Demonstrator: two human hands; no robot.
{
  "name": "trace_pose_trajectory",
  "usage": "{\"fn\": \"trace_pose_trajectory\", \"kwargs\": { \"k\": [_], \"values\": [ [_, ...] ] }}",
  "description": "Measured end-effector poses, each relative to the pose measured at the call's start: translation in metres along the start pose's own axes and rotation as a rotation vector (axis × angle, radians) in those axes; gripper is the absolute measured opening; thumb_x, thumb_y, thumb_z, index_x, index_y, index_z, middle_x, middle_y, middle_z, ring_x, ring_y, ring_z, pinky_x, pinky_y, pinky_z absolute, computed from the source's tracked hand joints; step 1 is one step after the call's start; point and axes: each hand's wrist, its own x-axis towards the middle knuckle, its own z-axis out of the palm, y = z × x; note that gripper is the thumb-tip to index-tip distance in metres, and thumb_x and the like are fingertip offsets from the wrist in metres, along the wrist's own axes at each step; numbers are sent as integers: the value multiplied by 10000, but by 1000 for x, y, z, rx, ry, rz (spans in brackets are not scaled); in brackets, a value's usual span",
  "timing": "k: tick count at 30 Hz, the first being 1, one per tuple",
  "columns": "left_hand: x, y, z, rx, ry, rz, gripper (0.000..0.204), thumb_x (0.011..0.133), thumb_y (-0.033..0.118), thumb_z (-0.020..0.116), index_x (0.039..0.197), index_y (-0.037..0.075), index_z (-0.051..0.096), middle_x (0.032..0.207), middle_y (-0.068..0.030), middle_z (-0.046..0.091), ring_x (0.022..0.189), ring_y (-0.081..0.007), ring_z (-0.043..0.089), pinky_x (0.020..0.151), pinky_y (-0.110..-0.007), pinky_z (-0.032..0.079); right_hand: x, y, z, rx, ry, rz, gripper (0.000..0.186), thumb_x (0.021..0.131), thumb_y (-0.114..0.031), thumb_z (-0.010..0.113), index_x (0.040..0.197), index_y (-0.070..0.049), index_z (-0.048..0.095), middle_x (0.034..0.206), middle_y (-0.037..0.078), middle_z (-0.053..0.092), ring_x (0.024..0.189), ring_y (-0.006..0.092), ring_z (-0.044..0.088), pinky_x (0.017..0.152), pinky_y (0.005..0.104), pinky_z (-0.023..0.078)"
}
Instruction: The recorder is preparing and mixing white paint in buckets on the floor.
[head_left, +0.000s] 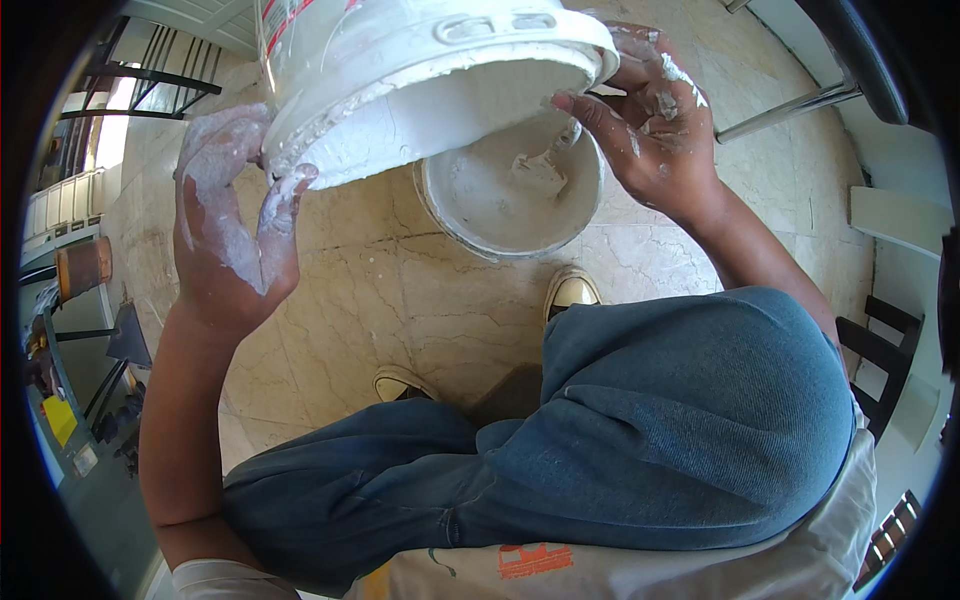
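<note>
Held the tilted white plastic bucket (395,35) between the left grip (235,215) and the right grip (655,120), pinching its rim with each. Probably handled as stiff, fairly light, slippery where smeared; best held by the thick rim at opposite sides. Saw a second bucket (465,200) below, between the grips. Could not make out the upper bucket's cut-off base, fingers behind the rim, or anything inside the lower one's pasty lump (540,175).

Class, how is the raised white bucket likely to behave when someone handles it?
The raised bucket may be slippery: white paste smears its rim, the left hand and the right hand. It is probably stiff, as its thick rim shows no sag between the hands. Laid sideways, it might roll, given its rounded wall.
</note>
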Motion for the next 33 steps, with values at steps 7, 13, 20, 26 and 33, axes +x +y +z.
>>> {"fn": "trace_pose_trajectory", "kwargs": {
  "k": [7,13,20,26,33],
  "values": [
    [-6,0,-4,38,-20,3,550,791,-76,706,1249,28,419,1208,-217,526,1024,-339,558,794,-369,500,-1,-4,4,6,-21,9,343,876,-58,703,1196,14,603,1163,135,638,1012,271,695,832,349,617],
    [-7,0,-9,57,-51,31,590,777,-97,700,1275,26,408,1220,-227,525,1058,-347,558,808,-374,498,-4,-1,5,15,-17,-23,354,859,-36,713,1191,15,602,1184,140,628,1027,275,690,842,347,614],
    [-18,0,-15,-11,-48,33,648,756,-116,696,1307,33,389,1220,-243,519,1073,-352,557,812,-383,498,-5,-6,9,-10,-23,-48,383,855,-23,712,1217,-2,588,1175,139,631,1031,274,688,836,348,618],
    [-21,4,-19,5,-63,33,672,753,-115,694,1323,51,381,1219,-236,518,1088,-364,557,858,-402,500,-7,-11,10,-48,-13,-72,391,859,-33,711,1227,-12,579,1164,134,635,1020,266,692,823,342,619],
    [-24,9,-28,58,-110,54,684,748,-99,705,1328,65,382,1226,-226,519,1096,-359,561,886,-426,496,-10,-17,13,-24,-15,-90,412,858,-43,715,1243,-29,568,1147,131,638,1024,274,690,832,342,615]
  ]
}}
